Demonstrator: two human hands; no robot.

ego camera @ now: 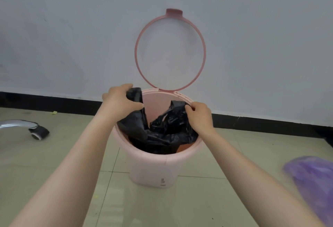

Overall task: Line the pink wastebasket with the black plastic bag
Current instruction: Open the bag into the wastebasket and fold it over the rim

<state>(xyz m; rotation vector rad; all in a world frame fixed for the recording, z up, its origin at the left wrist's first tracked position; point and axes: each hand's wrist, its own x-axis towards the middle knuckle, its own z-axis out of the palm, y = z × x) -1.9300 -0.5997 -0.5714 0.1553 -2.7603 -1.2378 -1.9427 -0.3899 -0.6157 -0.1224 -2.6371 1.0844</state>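
Two hands grip the black plastic bag [162, 129], left hand [119, 98] and right hand [199, 114] each clenched on its edge, with most sunk below them inside the pink wastebasket [153, 171], the mouth seemingly not yet folded over the rim.

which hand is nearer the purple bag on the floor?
Right. The right hand grips the black bag at the wastebasket rim's right side, toward the purple bag; the left hand is at the rim's left side.

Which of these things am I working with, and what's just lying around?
In the job: pink wastebasket, its raised ring, black plastic bag, left hand, right hand.
Lying about: purple bag, chair caster, yellow scrap.
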